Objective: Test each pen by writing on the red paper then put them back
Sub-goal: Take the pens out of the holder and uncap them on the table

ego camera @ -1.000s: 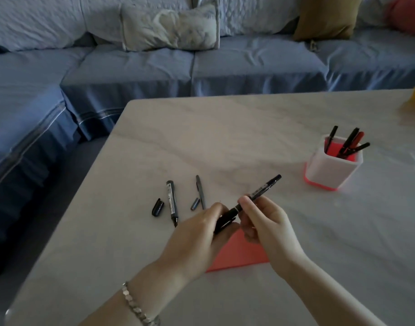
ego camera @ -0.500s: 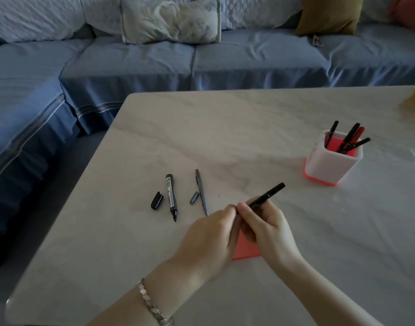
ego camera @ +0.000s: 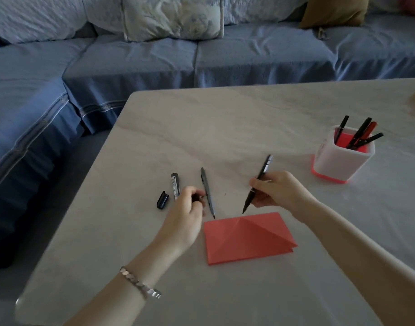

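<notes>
Partway through, by the look of it. Still four pens standing in the white square pen cup with a red base (ego camera: 338, 164), well off to the right of the right hand (ego camera: 280, 192), none of those touched yet. Two uncapped pens lying on the pale marble counter (ego camera: 225, 118): a fat black marker with a white label (ego camera: 175, 185) just left of the left hand (ego camera: 186, 212), and a thin grey pen (ego camera: 207, 192) just right of it. Maybe tested already, but not put back. A loose black cap (ego camera: 163, 200) further left.

Right fingers (ego camera: 255, 184) wrapped around a thin black pen (ego camera: 258, 183), tip down, just above the folded red paper (ego camera: 245, 238). No marks to see on the paper. Left fingers (ego camera: 190, 194) curled around something small and dark, likely this pen's cap.

Behind the counter, a blue covered sofa (ego camera: 154, 60) with a pale pillow (ego camera: 172, 17) and a mustard cushion (ego camera: 333, 10). Dim room.
</notes>
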Motion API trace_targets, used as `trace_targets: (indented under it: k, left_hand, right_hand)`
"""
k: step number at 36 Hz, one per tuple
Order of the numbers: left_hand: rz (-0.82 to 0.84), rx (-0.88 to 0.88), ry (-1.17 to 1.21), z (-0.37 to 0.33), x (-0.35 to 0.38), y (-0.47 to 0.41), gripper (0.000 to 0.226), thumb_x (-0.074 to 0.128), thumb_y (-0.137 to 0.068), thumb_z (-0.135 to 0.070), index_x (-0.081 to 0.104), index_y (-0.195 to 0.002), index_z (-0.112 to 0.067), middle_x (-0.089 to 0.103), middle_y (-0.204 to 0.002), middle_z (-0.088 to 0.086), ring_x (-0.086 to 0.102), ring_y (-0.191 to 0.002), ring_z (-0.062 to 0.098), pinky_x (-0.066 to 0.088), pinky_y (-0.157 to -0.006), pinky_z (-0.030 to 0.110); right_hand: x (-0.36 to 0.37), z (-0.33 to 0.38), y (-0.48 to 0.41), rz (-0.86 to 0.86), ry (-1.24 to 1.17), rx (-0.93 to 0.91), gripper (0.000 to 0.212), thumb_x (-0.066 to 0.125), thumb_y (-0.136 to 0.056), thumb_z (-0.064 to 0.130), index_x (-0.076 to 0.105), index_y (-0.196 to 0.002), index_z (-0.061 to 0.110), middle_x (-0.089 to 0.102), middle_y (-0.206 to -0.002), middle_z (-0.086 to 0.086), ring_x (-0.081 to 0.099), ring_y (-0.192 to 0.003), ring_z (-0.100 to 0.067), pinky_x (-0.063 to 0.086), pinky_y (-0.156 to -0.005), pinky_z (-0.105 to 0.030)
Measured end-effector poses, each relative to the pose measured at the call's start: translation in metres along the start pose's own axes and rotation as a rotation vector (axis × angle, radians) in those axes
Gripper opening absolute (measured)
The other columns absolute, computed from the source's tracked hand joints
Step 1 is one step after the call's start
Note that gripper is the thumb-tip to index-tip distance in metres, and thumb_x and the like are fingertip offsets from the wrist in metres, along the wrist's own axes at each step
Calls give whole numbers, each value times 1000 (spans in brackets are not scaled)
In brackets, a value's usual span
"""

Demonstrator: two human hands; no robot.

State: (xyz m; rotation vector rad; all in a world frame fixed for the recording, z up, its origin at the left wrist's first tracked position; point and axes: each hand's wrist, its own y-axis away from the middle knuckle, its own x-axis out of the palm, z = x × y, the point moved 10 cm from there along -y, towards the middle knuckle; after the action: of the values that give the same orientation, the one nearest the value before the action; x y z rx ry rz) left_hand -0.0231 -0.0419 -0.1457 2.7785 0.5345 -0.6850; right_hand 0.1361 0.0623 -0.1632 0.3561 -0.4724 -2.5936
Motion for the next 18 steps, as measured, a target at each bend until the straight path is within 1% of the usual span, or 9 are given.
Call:
trace_targets:
  k: [3,6,8,9,11,12,14,16,18]
  left_hand:
    - [-50,-13,43,10,-9,-7,24,35,-93,1,51,-102,-15,58,-84,0,56,-70,4,43,-66,18]
    - [-91,-41,96,18,-15,-15,22,43,-92,-1,53,-94,-21,66,-87,7,59,-65,1,44,-56,9]
    - [-108,-37,91,19,-16,-23,25,48,-89,-2,54,-83,-25,67,-82,5,59,-63,3,41,-51,7]
    - [-116,-24,68,18,-16,-29,26,51,-88,-2,55,-79,-26,66,-79,1,60,-66,6,39,-50,5]
    - [-128,2,-20,13,-14,-40,21,56,-85,-4,58,-77,-24,61,-75,-6,58,-72,10,38,-54,2]
    - [-131,5,-67,11,-12,-46,16,58,-84,-7,60,-80,-21,61,-76,-8,57,-73,10,38,-55,2]
    - [-117,1,-150,8,-4,-57,10,60,-84,-10,63,-90,-18,60,-81,-8,56,-76,8,38,-57,6]
    - [-59,-15,-228,7,12,-68,16,61,-85,-13,60,-100,-16,60,-91,-6,56,-83,10,38,-67,16]
    - [16,-20,-326,5,29,-76,18,63,-84,-15,58,-102,-13,63,-96,-1,57,-87,14,40,-70,22]
  right_hand:
    - [11,-3,-31,40,294,-14,15,60,-88,19,59,-84,5,63,-62,-9,58,-43,-12,49,-47,-18]
    - [18,-7,-56,4,502,-33,22,62,-86,25,60,-95,5,65,-66,-12,55,-45,-16,49,-58,-25]
    - [23,-11,-66,-19,607,-39,27,65,-83,27,64,-91,0,65,-63,-11,58,-46,-17,53,-63,-28]
    - [26,-13,-69,-24,664,-40,30,66,-82,29,64,-85,-1,64,-62,-10,62,-50,-20,54,-62,-30]
    - [32,-15,-73,-35,769,-46,33,67,-80,32,61,-76,0,66,-68,-14,67,-66,-29,50,-57,-29]
    - [33,-15,-73,-45,796,-52,32,67,-80,32,60,-78,1,67,-74,-16,67,-72,-31,47,-55,-29]
    - [34,-15,-72,-66,838,-68,36,65,-80,37,61,-91,3,68,-87,-14,65,-81,-31,44,-58,-29]
    - [32,-14,-66,-89,878,-77,44,62,-82,43,60,-102,4,66,-94,-13,63,-87,-30,48,-66,-31]
    - [23,-15,-60,-108,846,-81,49,60,-84,45,60,-106,1,67,-98,-15,62,-91,-31,52,-75,-36]
